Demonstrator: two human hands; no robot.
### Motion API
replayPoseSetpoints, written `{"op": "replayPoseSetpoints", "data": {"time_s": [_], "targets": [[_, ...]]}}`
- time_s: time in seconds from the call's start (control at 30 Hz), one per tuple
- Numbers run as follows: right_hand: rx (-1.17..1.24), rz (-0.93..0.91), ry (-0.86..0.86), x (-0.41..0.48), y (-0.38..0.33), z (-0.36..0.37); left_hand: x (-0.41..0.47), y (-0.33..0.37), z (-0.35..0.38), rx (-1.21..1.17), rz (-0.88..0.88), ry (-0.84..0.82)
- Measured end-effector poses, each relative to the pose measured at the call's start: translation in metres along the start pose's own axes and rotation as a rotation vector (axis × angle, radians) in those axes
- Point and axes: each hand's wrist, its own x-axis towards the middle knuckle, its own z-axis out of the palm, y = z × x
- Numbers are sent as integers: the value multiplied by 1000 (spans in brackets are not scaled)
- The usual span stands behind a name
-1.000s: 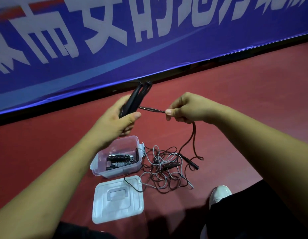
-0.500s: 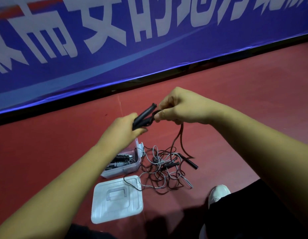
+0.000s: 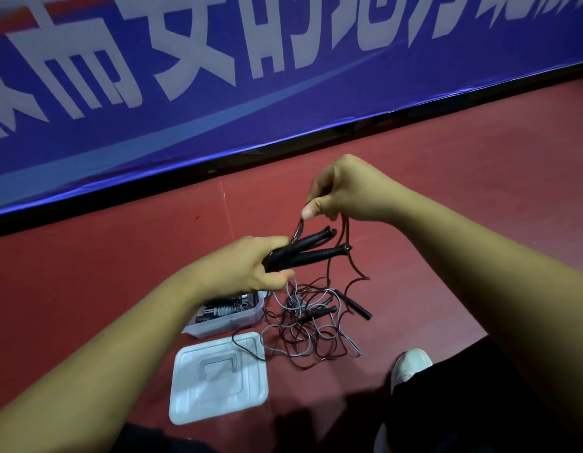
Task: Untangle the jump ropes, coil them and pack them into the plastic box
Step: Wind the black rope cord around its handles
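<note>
The left forearm hides the near left part of the box (image 3: 247, 318), so only its right end and some coiled rope inside show, and the cords in the tangle (image 3: 309, 331) just beside it are hard to tell apart. The left hand (image 3: 250, 266) curls round two black handles (image 3: 313, 251) that point right and slightly up. The right hand (image 3: 345, 191), raised just above them, pinches a dark cord (image 3: 298, 227) between thumb and fingers; the cord hangs down to the tangle, and the lid (image 3: 218, 397) lies flat near the box.
</note>
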Motion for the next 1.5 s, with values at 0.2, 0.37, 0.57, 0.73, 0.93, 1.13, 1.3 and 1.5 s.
{"op": "replayPoseSetpoints", "data": {"time_s": [0.2,0.37,0.57,0.73,0.93,1.13,1.3,1.5], "targets": [[184,92,-90,1,23,-3,-6,-2,-1,-540,3,239],[231,93,-137,0,21,-4,1,1,-5,-1148,36,377],[255,95,-140,-4,14,-6,-1,-5,-14,-1432,69,298],[280,113,-173,-12,7,-11,-1,-14,-18,-1447,-42,354],[285,76,-193,-18,-12,-16,7,-20,-15,-1253,-150,398],[259,198,-330,-21,-24,-10,10,-31,-10,-587,-354,583],[292,174,-416,-25,-34,-4,5,-25,-4,85,-356,541],[88,35,-107,-19,-33,-5,6,-19,-4,152,-305,419]]}}
